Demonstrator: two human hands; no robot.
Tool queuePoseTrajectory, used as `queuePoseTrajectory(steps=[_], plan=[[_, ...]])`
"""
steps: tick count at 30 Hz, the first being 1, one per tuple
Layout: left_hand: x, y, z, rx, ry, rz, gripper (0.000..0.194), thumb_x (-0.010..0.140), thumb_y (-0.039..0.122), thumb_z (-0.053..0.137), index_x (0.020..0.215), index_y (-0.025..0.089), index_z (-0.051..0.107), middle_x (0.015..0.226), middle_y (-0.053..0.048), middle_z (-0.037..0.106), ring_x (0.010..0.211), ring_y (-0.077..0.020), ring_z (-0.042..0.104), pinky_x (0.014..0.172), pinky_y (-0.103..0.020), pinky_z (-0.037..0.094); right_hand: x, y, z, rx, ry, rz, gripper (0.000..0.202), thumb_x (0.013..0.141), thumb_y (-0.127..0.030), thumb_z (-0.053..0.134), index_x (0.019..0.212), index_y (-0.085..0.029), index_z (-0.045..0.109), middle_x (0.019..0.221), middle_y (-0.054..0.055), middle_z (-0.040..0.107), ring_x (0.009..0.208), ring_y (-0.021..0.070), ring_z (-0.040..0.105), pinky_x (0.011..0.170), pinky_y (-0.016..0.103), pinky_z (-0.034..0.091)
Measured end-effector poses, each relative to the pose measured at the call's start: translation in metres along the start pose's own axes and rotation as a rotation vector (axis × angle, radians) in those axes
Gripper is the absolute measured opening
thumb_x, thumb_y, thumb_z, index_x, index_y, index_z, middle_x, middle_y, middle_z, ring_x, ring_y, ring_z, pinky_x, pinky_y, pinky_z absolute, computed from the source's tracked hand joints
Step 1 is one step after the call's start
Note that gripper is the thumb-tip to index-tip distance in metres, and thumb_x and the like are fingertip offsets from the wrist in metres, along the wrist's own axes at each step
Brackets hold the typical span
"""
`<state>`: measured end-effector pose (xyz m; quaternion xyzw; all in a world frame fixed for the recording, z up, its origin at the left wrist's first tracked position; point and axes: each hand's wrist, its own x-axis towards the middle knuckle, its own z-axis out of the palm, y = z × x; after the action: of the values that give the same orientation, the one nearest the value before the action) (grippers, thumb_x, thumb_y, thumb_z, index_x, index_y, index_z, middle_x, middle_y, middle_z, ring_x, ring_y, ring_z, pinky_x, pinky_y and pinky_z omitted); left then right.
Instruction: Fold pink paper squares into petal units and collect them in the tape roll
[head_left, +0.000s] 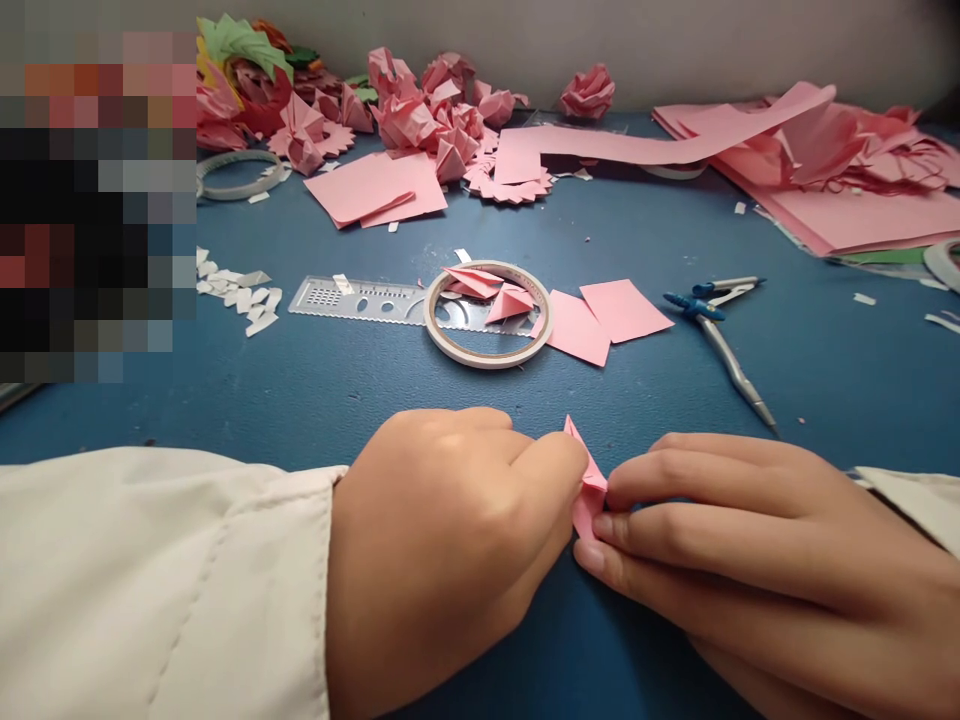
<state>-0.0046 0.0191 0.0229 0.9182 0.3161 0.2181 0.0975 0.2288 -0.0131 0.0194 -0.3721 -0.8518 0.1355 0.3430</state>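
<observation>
A small folded piece of pink paper (587,505) is between my two hands, low in the middle of the view, with one pointed tip up. My left hand (457,540) is closed, its fingers pinching the paper's left side. On the other side, my right hand (735,530) grips the paper's right and lower edge with its fingertips. Just beyond lies a roll of tape (489,360) with small folded pink pieces (511,303) inside its ring. Two pink paper squares (626,310) overlap to the right of the roll.
A clear ruler (390,302) passes under the tape roll. A compass (731,365) lies at the right. White scraps (251,300) are at the left. Pink paper flowers (435,110), a long pink strip (622,146) and larger pink sheets (847,215) line the back.
</observation>
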Motion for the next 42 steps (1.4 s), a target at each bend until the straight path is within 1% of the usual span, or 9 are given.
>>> queuePoseTrajectory(steps=[4,10,15,18,23,27,30,34,42], plan=[[0.001,0.005,0.005,0.008,-0.02,-0.006,0.02,0.115,0.034,0.065,0.109,0.025,0.082,0.074,-0.002,0.072,0.073,-0.0228,0.072,0.069,-0.03,0.059,0.003,0.002,-0.008,-0.013,-0.155,-0.02,0.05,0.123,-0.019,0.056,0.077,-0.024,0.076,0.08,0.003,0.075,0.065,0.016,0.069,0.06,0.028,0.059],[-0.001,0.009,0.003,0.033,-0.038,0.056,0.022,0.114,0.039,0.066,0.109,0.025,0.083,0.073,-0.004,0.071,0.075,-0.0244,0.072,0.069,-0.032,0.06,-0.005,-0.001,0.005,-0.029,0.023,-0.026,0.059,0.125,-0.019,0.047,0.07,-0.024,0.067,0.071,0.003,0.07,0.061,0.0164,0.068,0.054,0.033,0.053],[-0.008,0.001,-0.011,-0.006,-0.086,0.18,0.036,0.121,0.023,0.053,0.098,0.022,0.081,0.068,0.0,0.071,0.061,-0.0195,0.064,0.055,-0.033,0.046,-0.031,-0.007,0.011,-0.174,0.192,-0.036,0.038,0.124,-0.017,0.052,0.1,-0.026,0.08,0.095,0.0,0.087,0.091,0.0191,0.086,0.077,0.033,0.069],[-0.012,-0.004,-0.016,-0.037,-0.121,0.255,0.051,0.123,0.01,0.038,0.097,0.019,0.08,0.067,0.003,0.071,0.055,-0.0194,0.057,0.051,-0.041,0.038,-0.044,-0.006,0.011,-0.215,0.192,-0.048,0.038,0.125,-0.02,0.054,0.1,-0.027,0.081,0.104,-0.001,0.09,0.103,0.0186,0.087,0.09,0.031,0.071],[-0.013,-0.006,-0.015,-0.026,-0.141,0.237,0.055,0.125,0.014,0.037,0.089,0.021,0.077,0.069,0.002,0.07,0.058,-0.022,0.057,0.054,-0.044,0.039,-0.044,-0.005,0.012,-0.172,0.177,-0.006,0.026,0.119,-0.018,0.063,0.106,-0.027,0.084,0.101,0.001,0.089,0.099,0.021,0.088,0.099,0.034,0.075],[-0.006,-0.008,-0.016,-0.033,-0.154,0.271,0.043,0.123,0.012,0.04,0.11,0.017,0.081,0.071,0.003,0.069,0.059,-0.0222,0.053,0.053,-0.043,0.035,-0.042,-0.002,0.012,-0.194,0.175,-0.003,0.018,0.114,-0.018,0.071,0.116,-0.029,0.085,0.106,0.003,0.09,0.103,0.0265,0.089,0.106,0.044,0.076],[-0.001,-0.016,-0.018,-0.08,-0.199,0.288,0.036,0.114,0.008,0.048,0.113,0.018,0.082,0.074,0.002,0.072,0.059,-0.0226,0.056,0.051,-0.043,0.035,-0.045,0.001,0.011,-0.223,0.15,-0.013,0.019,0.115,-0.018,0.07,0.122,-0.029,0.084,0.107,0.004,0.091,0.105,0.0282,0.09,0.107,0.047,0.076],[0.001,-0.024,-0.019,-0.085,-0.17,0.269,0.046,0.11,0.006,0.049,0.138,0.019,0.083,0.074,0.002,0.072,0.058,-0.0247,0.057,0.051,-0.044,0.035,-0.049,0.001,0.01,-0.239,0.147,-0.007,0.021,0.111,-0.017,0.074,0.127,-0.029,0.084,0.112,0.005,0.092,0.108,0.0315,0.091,0.108,0.049,0.076],[0.001,-0.026,-0.019,-0.117,-0.191,0.276,0.048,0.108,0.005,0.051,0.139,0.021,0.085,0.072,0.002,0.073,0.056,-0.0232,0.059,0.05,-0.042,0.035,-0.052,0.0,0.008,-0.249,0.162,-0.038,0.024,0.11,-0.011,0.074,0.126,-0.026,0.083,0.116,0.007,0.093,0.108,0.0311,0.092,0.11,0.051,0.076]])
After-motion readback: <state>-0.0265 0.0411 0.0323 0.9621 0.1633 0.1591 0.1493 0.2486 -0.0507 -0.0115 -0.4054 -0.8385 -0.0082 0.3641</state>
